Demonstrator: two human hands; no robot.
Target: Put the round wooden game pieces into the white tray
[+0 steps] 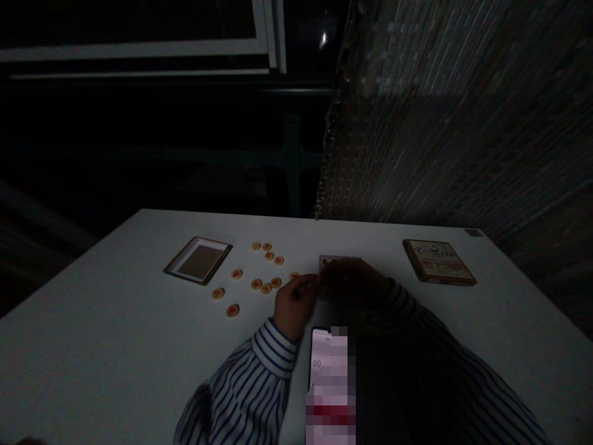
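Observation:
Both my hands meet at the middle of a white table (115, 346). My left hand (294, 304) is closed in a pinch, its fingertips at the left edge of a small box (340, 262) that holds round game pieces. What it pinches is too small to make out. My right hand (354, 281) lies in deep shadow over the front of that box; its fingers do not show clearly. Several round pale pieces with red marks (265, 287) are scattered on the table just left of my left hand.
An empty box lid or tray (198, 260) lies at the left. A printed brown box (438, 261) lies at the right. A lit phone (330, 383) lies between my striped sleeves. A woven blind hangs behind the table at the right; the room is dark.

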